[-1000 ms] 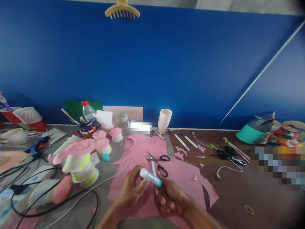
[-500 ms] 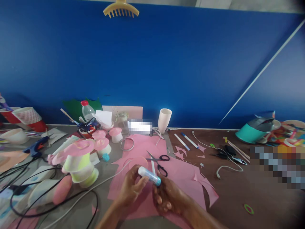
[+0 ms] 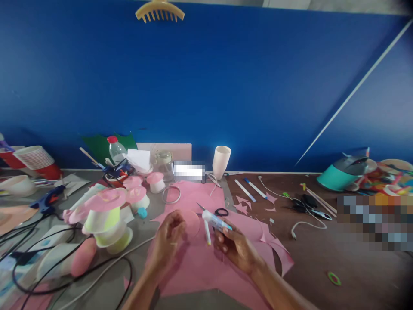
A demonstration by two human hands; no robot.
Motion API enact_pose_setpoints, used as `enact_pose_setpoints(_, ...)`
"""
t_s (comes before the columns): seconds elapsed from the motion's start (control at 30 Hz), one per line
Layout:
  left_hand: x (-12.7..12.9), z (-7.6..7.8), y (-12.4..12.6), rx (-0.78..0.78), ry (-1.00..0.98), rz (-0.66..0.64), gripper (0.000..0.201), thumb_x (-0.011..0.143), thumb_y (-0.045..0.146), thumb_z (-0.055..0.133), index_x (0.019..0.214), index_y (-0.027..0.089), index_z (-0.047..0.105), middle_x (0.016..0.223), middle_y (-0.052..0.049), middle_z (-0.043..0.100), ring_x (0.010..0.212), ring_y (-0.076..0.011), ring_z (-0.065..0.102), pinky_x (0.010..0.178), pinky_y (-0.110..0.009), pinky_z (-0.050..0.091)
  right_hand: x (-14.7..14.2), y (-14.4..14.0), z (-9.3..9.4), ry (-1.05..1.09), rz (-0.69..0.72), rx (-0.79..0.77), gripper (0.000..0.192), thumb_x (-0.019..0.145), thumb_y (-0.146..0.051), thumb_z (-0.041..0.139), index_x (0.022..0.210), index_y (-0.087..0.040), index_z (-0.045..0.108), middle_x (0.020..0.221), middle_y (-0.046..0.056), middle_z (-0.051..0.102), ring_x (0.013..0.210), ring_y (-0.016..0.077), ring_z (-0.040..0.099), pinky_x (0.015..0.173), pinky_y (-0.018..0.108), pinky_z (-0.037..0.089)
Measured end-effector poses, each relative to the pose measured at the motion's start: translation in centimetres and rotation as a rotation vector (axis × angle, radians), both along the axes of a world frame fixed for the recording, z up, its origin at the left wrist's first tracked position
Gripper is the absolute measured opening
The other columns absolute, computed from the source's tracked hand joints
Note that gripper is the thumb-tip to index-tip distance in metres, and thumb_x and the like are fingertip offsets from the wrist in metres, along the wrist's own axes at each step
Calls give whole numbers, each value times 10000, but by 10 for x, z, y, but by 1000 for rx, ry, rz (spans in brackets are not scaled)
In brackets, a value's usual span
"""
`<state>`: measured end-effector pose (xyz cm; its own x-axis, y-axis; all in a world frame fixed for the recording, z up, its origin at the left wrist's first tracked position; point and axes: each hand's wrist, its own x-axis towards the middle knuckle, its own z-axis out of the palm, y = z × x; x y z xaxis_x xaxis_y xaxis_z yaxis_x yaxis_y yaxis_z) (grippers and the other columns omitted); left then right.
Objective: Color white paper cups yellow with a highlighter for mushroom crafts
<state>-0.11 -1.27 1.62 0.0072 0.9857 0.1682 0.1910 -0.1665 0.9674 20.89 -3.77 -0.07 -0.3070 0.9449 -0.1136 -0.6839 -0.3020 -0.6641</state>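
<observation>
My right hand (image 3: 235, 247) holds a glue stick (image 3: 215, 220) with a clear-white body and a teal end, tilted over a pink paper sheet (image 3: 200, 269). My left hand (image 3: 168, 237) hovers just left of it with curled fingers, apart from the stick, beside a pink paper circle (image 3: 193, 224). I cannot tell whether anything is in that hand. A white pen (image 3: 207, 231) lies under the stick. Black-handled scissors (image 3: 221, 212) lie just behind it. A teal cap (image 3: 142, 212) rests on the table to the left.
Paper-cup mushrooms with pink tops (image 3: 106, 211) stand at left, with black and white cables (image 3: 64, 267) and a blue glue gun (image 3: 48, 200). A white cup (image 3: 222, 161) stands by the blue wall. Pens (image 3: 248, 190), pink scraps and a teal pot (image 3: 338, 178) lie to the right.
My left hand has let go of the glue stick's white end and drawn away to the left. My right hand has carried the stick up and to the right.
</observation>
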Motion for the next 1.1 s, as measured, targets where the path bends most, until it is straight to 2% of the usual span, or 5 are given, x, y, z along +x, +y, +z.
enact_pose_setpoints(0.1,-10,-7,9,86,215,156,244,851,410,550,962,207,629,892,-50,676,854,-218,641,766,-351,524,5,4,2,-28,-53,30,259,725,-341,802,874,-179,666,599,-42,568,475,66,422,509,216,335)
enact_pose_setpoints(0.43,-13,-48,13,366,924,155,380,856,177,432,1174,243,629,1249,-88,663,1225,-324,528,1095,-565,316,3,4,0,-68,-161,-21,363,673,-346,834,976,-199,699,565,-34,572,528,96,442,499,205,314)
enact_pose_setpoints(0.6,-14,-55,14,330,906,144,403,821,133,457,1154,272,636,1206,-79,693,1211,-332,539,1137,-590,209,5,6,1,-77,-162,-41,348,666,-338,831,956,-207,690,568,-38,575,526,92,449,495,194,315)
enact_pose_setpoints(0.87,-17,-45,21,323,788,85,282,793,215,502,1021,283,654,1013,-65,726,1011,-292,616,970,-475,404,5,5,1,-97,-163,-31,340,682,-339,816,959,-204,672,562,-48,539,532,97,455,476,198,298)
enact_pose_setpoints(1.1,-12,-42,17,322,778,32,282,763,192,512,992,273,658,1064,-83,731,1021,-300,614,1023,-531,343,5,3,-3,-277,-179,57,379,722,-394,798,1021,-196,676,592,-31,562,523,99,450,493,215,318)
